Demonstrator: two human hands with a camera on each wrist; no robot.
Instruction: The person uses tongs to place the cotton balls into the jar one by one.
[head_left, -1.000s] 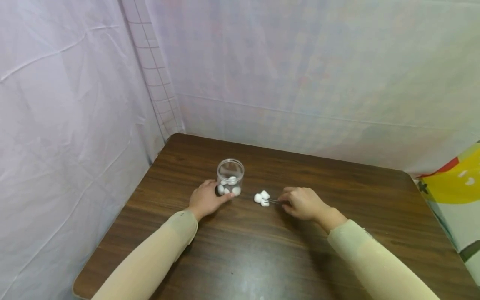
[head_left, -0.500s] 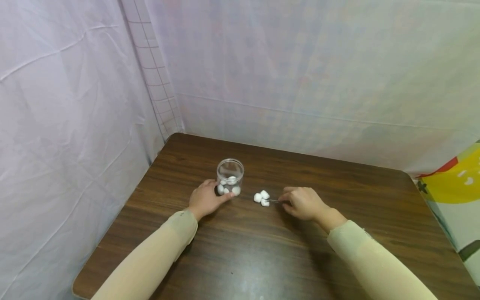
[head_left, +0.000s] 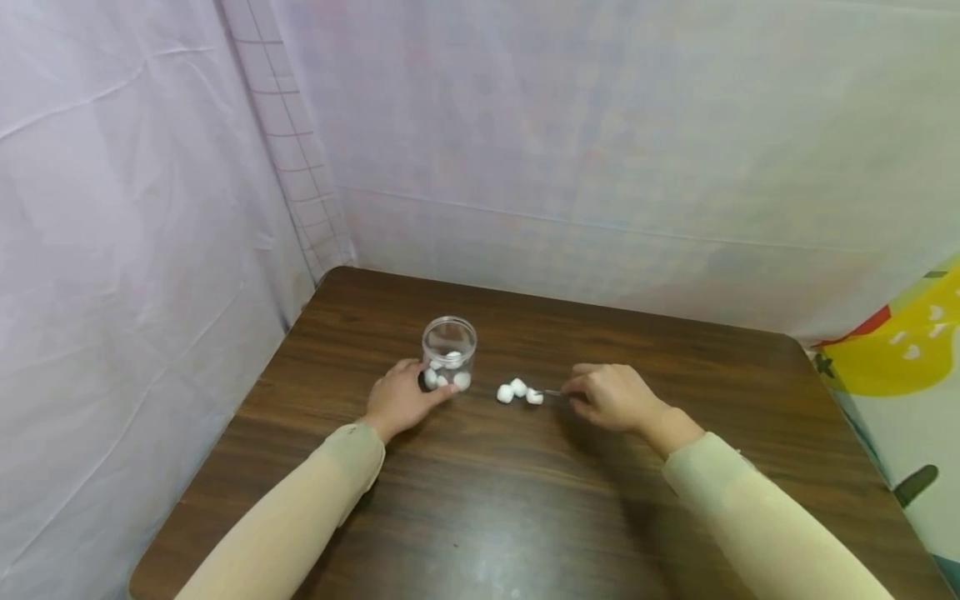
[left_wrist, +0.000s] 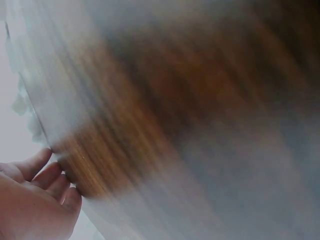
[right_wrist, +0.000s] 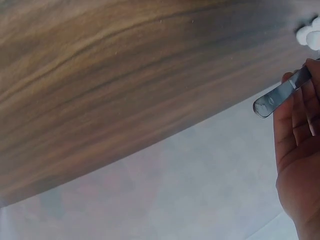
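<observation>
My left hand (head_left: pixel 403 400) grips a clear open jar (head_left: pixel 450 342) from its left side, thumb at the near side of its base. Several white cotton balls (head_left: pixel 461 381) lie inside the jar. Between thumb and fingers, my right hand (head_left: pixel 611 398) pinches metal tweezers (head_left: pixel 551 392); their rounded rear end shows in the right wrist view (right_wrist: pixel 272 101). The tweezers' tips are at one cotton ball (head_left: pixel 534 397). Just left of it, two more cotton balls (head_left: pixel 506 393) sit on the table. In the left wrist view, the left hand's fingers (left_wrist: pixel 47 175) show at the edge.
The brown wood-grain table (head_left: pixel 450 517) has rounded corners. White cloth (head_left: pixel 570 150) hangs behind it and along the left side. At the right edge is a sheet with a yellow and red print (head_left: pixel 892 358).
The view has shifted slightly. The cotton ball at the tweezers' tips has moved right, away from the other two, along with my right hand. My left hand stays on the jar.
</observation>
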